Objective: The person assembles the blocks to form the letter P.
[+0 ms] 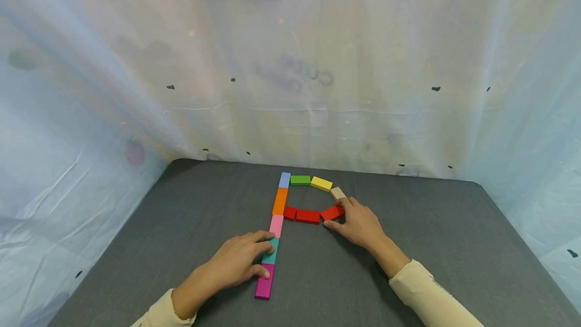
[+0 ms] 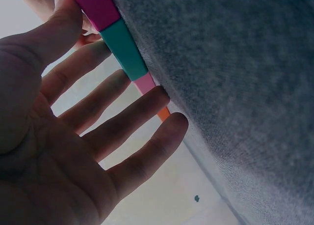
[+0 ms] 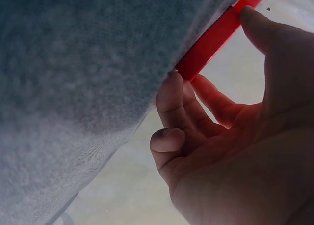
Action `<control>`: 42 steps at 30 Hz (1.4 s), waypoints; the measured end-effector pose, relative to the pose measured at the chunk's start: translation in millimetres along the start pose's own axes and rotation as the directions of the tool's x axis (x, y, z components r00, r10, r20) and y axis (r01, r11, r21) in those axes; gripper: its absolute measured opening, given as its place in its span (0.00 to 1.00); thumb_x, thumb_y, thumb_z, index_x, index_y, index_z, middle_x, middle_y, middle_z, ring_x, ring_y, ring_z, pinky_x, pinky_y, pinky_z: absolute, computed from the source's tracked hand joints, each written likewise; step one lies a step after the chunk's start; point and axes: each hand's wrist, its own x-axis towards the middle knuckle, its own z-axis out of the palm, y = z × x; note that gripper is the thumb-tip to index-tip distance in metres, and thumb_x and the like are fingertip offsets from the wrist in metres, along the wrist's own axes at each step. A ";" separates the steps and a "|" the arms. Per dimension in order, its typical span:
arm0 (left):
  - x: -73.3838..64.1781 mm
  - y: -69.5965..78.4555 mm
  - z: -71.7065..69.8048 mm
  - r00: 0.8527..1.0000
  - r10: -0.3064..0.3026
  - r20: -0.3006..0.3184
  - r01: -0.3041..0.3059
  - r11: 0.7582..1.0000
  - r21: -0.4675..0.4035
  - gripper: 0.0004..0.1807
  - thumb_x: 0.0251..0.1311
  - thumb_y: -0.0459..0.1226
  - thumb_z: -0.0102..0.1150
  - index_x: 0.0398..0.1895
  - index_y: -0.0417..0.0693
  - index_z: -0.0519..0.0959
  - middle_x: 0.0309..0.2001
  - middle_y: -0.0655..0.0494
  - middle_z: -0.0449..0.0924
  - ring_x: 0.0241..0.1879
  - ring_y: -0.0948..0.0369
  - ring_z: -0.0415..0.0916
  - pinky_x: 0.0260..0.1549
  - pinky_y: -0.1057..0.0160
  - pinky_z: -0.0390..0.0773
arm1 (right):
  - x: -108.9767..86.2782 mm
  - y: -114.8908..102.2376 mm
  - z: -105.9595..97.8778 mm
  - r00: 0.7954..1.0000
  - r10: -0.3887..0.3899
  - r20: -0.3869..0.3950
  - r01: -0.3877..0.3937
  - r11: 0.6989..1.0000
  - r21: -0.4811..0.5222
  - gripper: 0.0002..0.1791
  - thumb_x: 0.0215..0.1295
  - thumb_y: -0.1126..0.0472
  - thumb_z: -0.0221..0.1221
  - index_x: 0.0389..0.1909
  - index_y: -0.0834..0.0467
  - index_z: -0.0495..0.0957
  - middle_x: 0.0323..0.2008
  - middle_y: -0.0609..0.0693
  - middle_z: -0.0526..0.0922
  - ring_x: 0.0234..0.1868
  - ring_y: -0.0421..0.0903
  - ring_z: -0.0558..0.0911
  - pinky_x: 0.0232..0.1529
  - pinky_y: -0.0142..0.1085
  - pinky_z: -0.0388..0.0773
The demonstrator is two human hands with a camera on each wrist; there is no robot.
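Note:
Flat coloured blocks lie on the grey table in the outline of a letter P. My right hand (image 1: 359, 223) pinches a red block (image 3: 211, 43) at the lower right of the loop, thumb at one end and fingertips at the other. Just beyond those fingers is a natural wood block (image 1: 337, 193). My left hand (image 1: 236, 260) rests along the straight column, its fingers extended. Its thumb touches the magenta block (image 1: 264, 286), and fingertips lie at the teal block (image 1: 270, 255) and the edge of the pink block (image 1: 276, 225).
Higher in the column are an orange block (image 1: 280, 201) and a light blue block (image 1: 284, 180). A green block (image 1: 300, 180) and a yellow block (image 1: 321, 183) form the loop's top. Two more red blocks (image 1: 307, 216) run along its bottom. A pale curtain (image 1: 317, 130) hangs behind the table (image 1: 204, 196).

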 end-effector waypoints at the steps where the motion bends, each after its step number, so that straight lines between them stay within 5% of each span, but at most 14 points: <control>1: 0.2 0.0 -0.1 1.000 -0.002 0.003 0.002 1.000 -0.002 0.25 0.54 0.53 0.70 0.54 0.56 0.82 0.69 0.55 0.71 0.62 0.52 0.74 0.54 0.43 0.77 | 0.0 -0.1 -0.1 1.000 0.000 -0.001 0.000 1.000 0.000 0.39 0.57 0.32 0.64 0.62 0.52 0.73 0.60 0.56 0.78 0.48 0.57 0.81 0.48 0.53 0.78; 18: 0.7 -1.8 2.4 0.999 0.015 -0.035 -0.014 1.000 0.022 0.25 0.53 0.53 0.71 0.54 0.56 0.83 0.68 0.56 0.72 0.61 0.52 0.74 0.53 0.45 0.78 | 1.3 -0.7 -1.3 1.000 0.020 -0.007 -0.020 1.000 0.000 0.39 0.58 0.30 0.62 0.62 0.53 0.74 0.57 0.56 0.79 0.49 0.57 0.81 0.49 0.54 0.77; 28: 0.4 -1.6 1.2 0.999 0.022 -0.036 -0.021 1.000 0.020 0.25 0.52 0.53 0.71 0.53 0.56 0.83 0.68 0.56 0.72 0.61 0.52 0.74 0.53 0.45 0.78 | 10.5 27.1 -14.0 0.995 -0.030 -0.100 0.034 0.999 0.037 0.22 0.70 0.54 0.60 0.61 0.58 0.75 0.50 0.57 0.81 0.45 0.54 0.83 0.42 0.50 0.79; 42: 0.5 -1.7 2.1 1.000 0.000 -0.008 0.000 1.000 0.010 0.26 0.53 0.54 0.70 0.54 0.56 0.83 0.68 0.56 0.71 0.61 0.52 0.74 0.53 0.44 0.77 | 22.8 33.1 -11.8 0.998 -0.040 -0.041 0.043 0.996 0.079 0.18 0.71 0.54 0.60 0.57 0.55 0.79 0.43 0.52 0.85 0.38 0.46 0.83 0.41 0.46 0.80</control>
